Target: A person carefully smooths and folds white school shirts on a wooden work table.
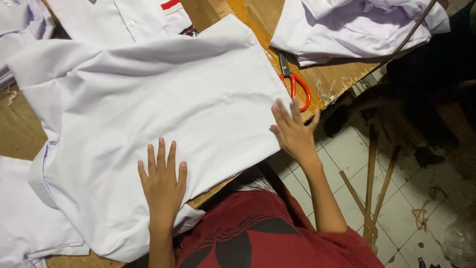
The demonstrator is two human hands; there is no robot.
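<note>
A white shirt [148,99] lies spread flat, back side up, over a wooden table [258,20]. My left hand [162,181] presses flat on its near edge, fingers apart, palm down. At the shirt's right edge my right hand [292,131] rests flat with the fingers spread, just below a pair of red-handled scissors [296,83]. Neither hand grips anything.
More white shirts lie around: one with buttons at the top [119,17], a pile at the top right [357,25], others at the left edge [25,228]. A tiled floor [411,198] with wooden sticks [372,188] lies to the right. My red garment [258,233] is below.
</note>
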